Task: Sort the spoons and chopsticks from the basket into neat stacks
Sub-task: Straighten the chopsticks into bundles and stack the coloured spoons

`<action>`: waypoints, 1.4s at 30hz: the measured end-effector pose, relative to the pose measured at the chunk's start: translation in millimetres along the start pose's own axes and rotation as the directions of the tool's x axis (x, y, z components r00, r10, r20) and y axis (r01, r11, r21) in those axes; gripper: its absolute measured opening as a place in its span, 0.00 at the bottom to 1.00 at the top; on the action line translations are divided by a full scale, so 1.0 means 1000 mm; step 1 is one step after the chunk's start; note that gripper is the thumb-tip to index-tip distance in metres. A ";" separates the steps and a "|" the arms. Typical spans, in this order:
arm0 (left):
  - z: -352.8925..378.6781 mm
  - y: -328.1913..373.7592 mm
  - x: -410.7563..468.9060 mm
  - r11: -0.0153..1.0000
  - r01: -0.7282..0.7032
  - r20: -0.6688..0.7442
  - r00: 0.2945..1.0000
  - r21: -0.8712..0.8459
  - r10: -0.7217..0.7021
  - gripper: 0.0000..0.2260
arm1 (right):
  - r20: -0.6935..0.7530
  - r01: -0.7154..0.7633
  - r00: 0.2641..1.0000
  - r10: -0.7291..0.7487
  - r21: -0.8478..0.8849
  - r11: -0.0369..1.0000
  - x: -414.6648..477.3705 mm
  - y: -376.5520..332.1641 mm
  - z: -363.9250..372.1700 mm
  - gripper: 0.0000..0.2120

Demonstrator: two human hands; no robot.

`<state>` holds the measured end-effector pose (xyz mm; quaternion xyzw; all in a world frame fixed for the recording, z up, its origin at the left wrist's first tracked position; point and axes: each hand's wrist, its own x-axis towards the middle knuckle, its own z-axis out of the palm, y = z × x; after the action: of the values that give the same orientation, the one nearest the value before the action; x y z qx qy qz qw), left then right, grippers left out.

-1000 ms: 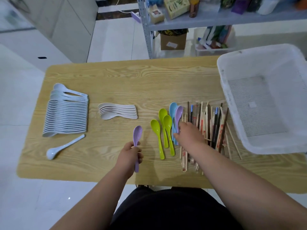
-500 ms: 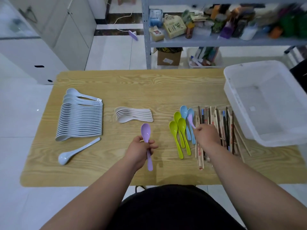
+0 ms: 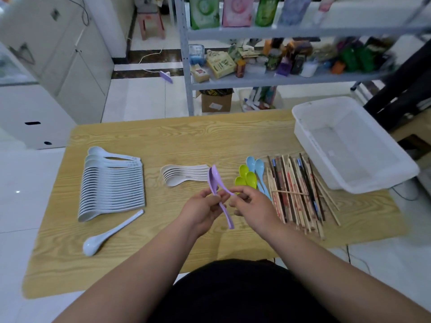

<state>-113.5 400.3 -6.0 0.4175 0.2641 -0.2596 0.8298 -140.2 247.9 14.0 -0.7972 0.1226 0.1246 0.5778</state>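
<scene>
A pale purple plastic spoon [image 3: 225, 214] stands nearly upright in the left hand [image 3: 203, 208], whose curled fingers grip it at mid-handle, the handle end jutting down below that hand; a second purple plastic spoon [image 3: 224, 188] lies against it with the bowls together at the top, its handle tip pinched by the thumb and fingers of the right hand [image 3: 254, 203], both held above the wooden counter [image 3: 186, 141]. The step, I judge, is nesting this pair, and it goes best if the right hand swings its handle in until it lies flush along the other, the bowls seated one inside the other, before either grip loosens; slick plastic may slide apart, so a light squeeze from the left thumb should hold both. Just beyond the right hand lie lime green plastic spoons [image 3: 247, 179] and light blue plastic spoons [image 3: 256, 167], not yet stacked, and further to its right the heap of wooden chopsticks [image 3: 296, 190] with the white plastic basket [image 3: 312, 148] beyond. Beyond the left hand sits a small nested stack of beige spoons [image 3: 184, 176], and well to its left a long row of pale blue-white spoons [image 3: 112, 183] with one loose white spoon [image 3: 112, 231] near it
</scene>
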 end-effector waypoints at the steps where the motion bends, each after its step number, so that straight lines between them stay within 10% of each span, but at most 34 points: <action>1: 0.001 0.001 -0.002 1.000 -0.007 0.017 1.000 0.005 0.006 0.09 | 0.005 0.007 1.000 -0.007 -0.002 1.000 -0.005 -0.003 0.005 0.09; 12: -0.002 -0.003 -0.012 0.993 -0.050 0.117 0.992 0.106 0.038 0.02 | 0.064 -0.022 0.998 0.018 0.071 0.997 -0.028 -0.007 0.012 0.06; 17: 0.005 0.011 0.002 0.992 -0.065 0.037 0.997 -0.109 0.069 0.08 | 0.155 -0.065 0.986 0.061 0.016 0.998 -0.021 0.007 0.014 0.06; 25: 0.014 0.015 0.030 0.994 -0.109 -0.177 0.978 0.031 0.113 0.12 | 0.317 -0.009 0.946 0.067 -0.182 0.983 0.020 0.017 0.006 0.05; 28: 0.007 0.017 0.045 0.994 -0.102 -0.261 0.959 0.044 0.110 0.11 | 0.168 -0.031 0.983 0.073 -0.242 0.970 0.060 0.025 -0.015 0.07; 31: 0.001 0.013 0.057 0.996 -0.089 -0.316 0.944 0.020 0.091 0.11 | -0.051 -0.047 0.998 0.025 -0.487 0.872 0.102 0.042 -0.054 0.04; 35: 0.002 -0.003 0.069 0.999 -0.051 -0.335 0.941 0.017 0.054 0.12 | 0.035 -0.032 0.995 0.094 -0.775 0.631 0.139 0.077 -0.091 0.13; 42: 0.015 -0.022 0.086 1.000 0.018 -0.366 0.930 -0.021 -0.024 0.11 | 0.067 0.022 0.996 0.061 -0.829 0.558 0.158 0.087 -0.074 0.14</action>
<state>-62.1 358.5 -66.2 0.4486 0.4209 -0.1839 0.7667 -16.8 143.1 -95.0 -0.9675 0.0331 0.2087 0.1387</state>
